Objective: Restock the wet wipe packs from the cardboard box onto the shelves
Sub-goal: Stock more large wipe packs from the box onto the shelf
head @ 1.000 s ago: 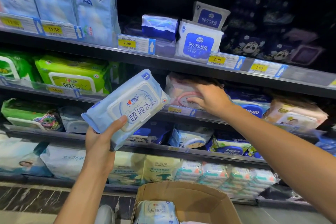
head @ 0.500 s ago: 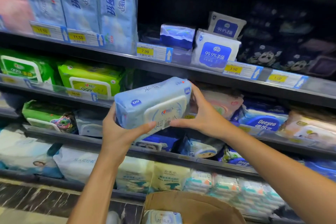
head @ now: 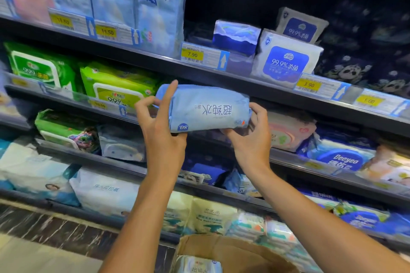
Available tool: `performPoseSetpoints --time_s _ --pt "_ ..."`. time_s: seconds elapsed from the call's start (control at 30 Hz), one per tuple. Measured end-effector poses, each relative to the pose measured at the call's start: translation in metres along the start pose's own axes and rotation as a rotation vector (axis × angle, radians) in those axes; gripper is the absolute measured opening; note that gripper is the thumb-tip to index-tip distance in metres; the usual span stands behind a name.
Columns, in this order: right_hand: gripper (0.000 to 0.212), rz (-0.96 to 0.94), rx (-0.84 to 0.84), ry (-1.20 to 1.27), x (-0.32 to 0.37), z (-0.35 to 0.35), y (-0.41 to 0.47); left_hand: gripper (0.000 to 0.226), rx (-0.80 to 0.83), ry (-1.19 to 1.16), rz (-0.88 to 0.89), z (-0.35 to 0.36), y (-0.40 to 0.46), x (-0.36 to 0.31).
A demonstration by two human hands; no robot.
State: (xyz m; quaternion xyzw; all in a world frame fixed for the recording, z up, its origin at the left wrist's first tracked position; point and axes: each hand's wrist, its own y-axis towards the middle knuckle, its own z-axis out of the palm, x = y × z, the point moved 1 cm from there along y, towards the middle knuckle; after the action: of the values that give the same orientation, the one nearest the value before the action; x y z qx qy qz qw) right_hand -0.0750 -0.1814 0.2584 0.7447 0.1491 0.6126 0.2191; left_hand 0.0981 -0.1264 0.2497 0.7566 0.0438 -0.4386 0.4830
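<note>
A light blue wet wipe pack (head: 208,108) is held level between both hands, its printed side facing me upside down. My left hand (head: 159,124) grips its left end, forefinger stretched up along the edge. My right hand (head: 250,135) grips its right end from below. The pack hovers in front of the second shelf (head: 288,97), just under that shelf's front rail, between the green packs and a pink pack. The cardboard box (head: 233,250) stands open at the bottom, with another blue pack (head: 197,265) inside it.
Green wipe packs (head: 115,86) fill the shelf to the left. A pink pack (head: 290,133) and a blue Deeyeo pack (head: 341,157) lie to the right. White and blue packs (head: 286,60) sit on the shelf above, by yellow price tags (head: 193,54). Lower shelves are crowded with packs.
The pack went from my left hand alone to both hands, turned over to level, and rose toward the second shelf. My right hand left the pink pack and took the pack's right end.
</note>
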Motion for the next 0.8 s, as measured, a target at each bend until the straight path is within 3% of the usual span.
performPoseSetpoints --time_s 0.17,0.33,0.47,0.57,0.7,0.8 --pt "0.048 0.088 0.094 -0.212 -0.019 0.001 0.018 0.082 0.127 -0.181 -0.126 0.013 -0.005 0.004" --pt "0.061 0.134 0.241 -0.21 -0.01 -0.009 0.012 0.06 0.421 -0.054 -0.109 0.021 -0.017 0.014" --pt "0.057 -0.155 0.206 -0.508 0.013 -0.044 0.003 0.046 0.371 -0.05 0.022 0.017 -0.022 -0.004" --pt "0.053 -0.278 0.217 -0.802 0.012 -0.076 0.014 0.047 0.417 0.041 0.137 0.019 -0.019 -0.008" --pt "0.042 0.004 0.297 -1.124 -0.009 -0.092 0.035 0.059 0.502 0.277 0.216 0.04 0.001 -0.005" --pt "0.045 -0.014 0.334 -1.173 -0.02 -0.095 0.035 0.055 0.619 0.493 0.169 0.054 0.012 -0.006"
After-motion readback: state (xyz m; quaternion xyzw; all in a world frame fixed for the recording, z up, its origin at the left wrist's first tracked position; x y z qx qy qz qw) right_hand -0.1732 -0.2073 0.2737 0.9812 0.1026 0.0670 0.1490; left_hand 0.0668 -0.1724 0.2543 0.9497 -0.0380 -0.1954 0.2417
